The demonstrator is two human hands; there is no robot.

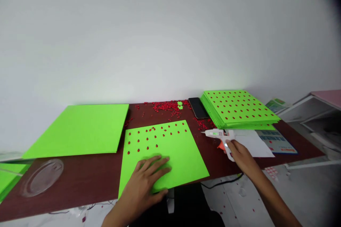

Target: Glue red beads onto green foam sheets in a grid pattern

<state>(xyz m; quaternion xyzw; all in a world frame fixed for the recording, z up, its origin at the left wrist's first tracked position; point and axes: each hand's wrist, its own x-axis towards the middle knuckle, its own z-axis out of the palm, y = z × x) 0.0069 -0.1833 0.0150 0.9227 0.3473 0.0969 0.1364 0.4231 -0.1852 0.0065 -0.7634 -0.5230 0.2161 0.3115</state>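
In front of me lies a bright green sheet (183,159) with rows of small red pieces (147,148) on its upper part. My left hand (146,181) rests on the sheet's lower left, fingers spread, nothing held. To the right of the sheet, my right hand (238,154) grips the handle of a white glue gun (220,134) with an orange trigger. Its nozzle points left, towards the sheet but apart from it. Two of the red pieces lie loose-looking near the upper row, close together.
Plain green sheets (80,131) lie at left, beside a clear plastic lid (45,177). Loose red pieces (167,106) are scattered at the back, near a black phone (198,108). A stack of red-dotted green sheets (239,106) stands right, white paper (253,145) before it.
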